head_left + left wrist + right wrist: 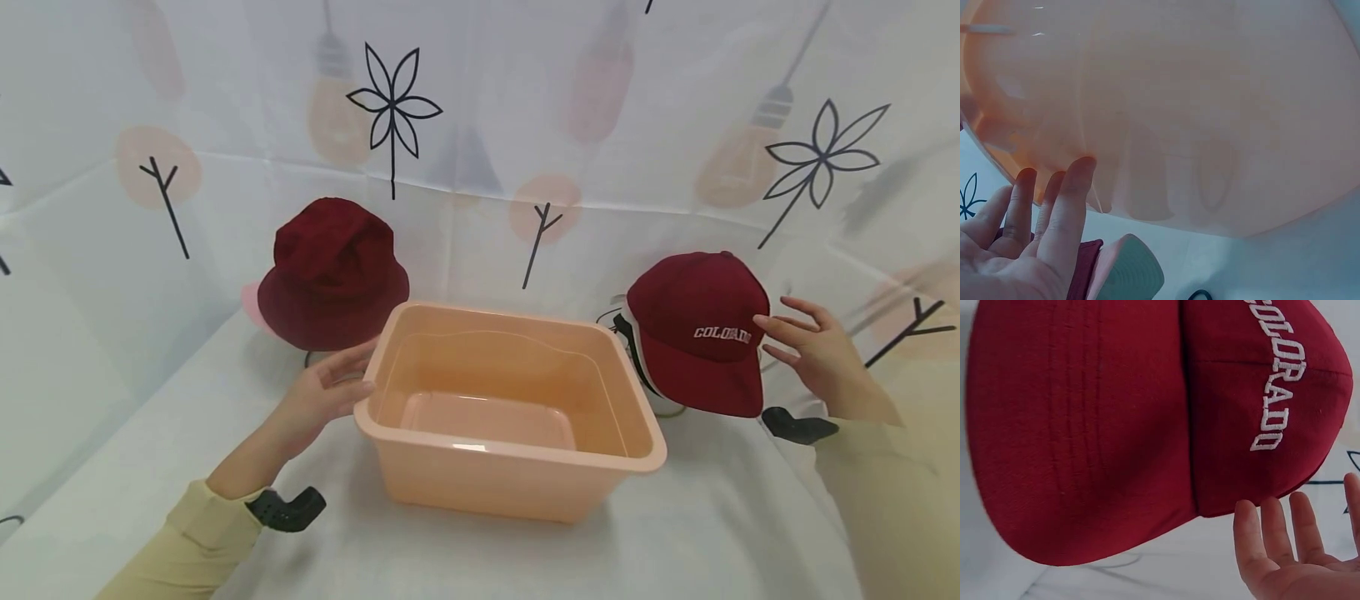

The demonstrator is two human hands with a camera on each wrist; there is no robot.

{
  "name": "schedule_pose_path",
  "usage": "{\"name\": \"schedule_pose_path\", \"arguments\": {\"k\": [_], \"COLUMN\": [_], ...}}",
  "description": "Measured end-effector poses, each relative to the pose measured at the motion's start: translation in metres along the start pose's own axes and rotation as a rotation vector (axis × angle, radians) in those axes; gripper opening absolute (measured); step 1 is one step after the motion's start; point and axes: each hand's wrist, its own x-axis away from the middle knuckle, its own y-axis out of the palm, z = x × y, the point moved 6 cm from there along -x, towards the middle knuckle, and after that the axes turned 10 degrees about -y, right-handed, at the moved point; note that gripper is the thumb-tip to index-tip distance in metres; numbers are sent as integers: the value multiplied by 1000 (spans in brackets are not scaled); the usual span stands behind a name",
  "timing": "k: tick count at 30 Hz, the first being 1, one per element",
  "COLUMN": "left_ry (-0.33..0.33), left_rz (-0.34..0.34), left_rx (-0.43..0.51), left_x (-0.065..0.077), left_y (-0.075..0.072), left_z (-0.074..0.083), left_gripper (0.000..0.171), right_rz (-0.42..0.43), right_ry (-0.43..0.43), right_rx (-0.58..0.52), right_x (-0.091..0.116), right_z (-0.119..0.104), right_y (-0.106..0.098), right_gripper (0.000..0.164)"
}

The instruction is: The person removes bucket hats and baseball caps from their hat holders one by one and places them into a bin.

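A peach plastic basin [480, 492] stands on the white cloth in the middle. My left hand [318, 400] is at its left side, fingers fairly straight and fingertips right at the rim; the left wrist view shows the fingers [1069, 212] against the basin wall [1210, 125]. On the right, a dark red baseball cap [697, 325] lettered COLORADO sits over other headwear on a stand. Beside its right side is my right hand [821, 358], fingers spread and extended, fingertips at the cap's edge. The right wrist view shows the cap [1129, 425] close up.
At the back left, a dark red bucket hat [333, 275] sits on a stand, with a pink brim [255, 304] poking out beneath it. A white curtain [480, 117] printed with flowers and bulbs hangs behind. White cloth [322, 558] covers the table.
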Motion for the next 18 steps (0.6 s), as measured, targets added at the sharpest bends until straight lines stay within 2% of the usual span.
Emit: {"name": "schedule_pose_path", "arguments": {"k": [9,15,18], "left_ry": [-20,-15,-12], "left_rz": [18,15,11], "left_rx": [4,11,16], "left_x": [0,0,-1], "left_y": [-2,-2,-2], "left_z": [-1,-3,-3], "left_gripper": [61,61,61], "right_rz": [-21,-49,-61], "right_ry": [27,83,111], "right_rx": [128,227,260], "right_x": [-17,-25,-28], "right_z": [-3,-1,0], "right_y": [2,4,3], "right_gripper": [49,64,64]}}
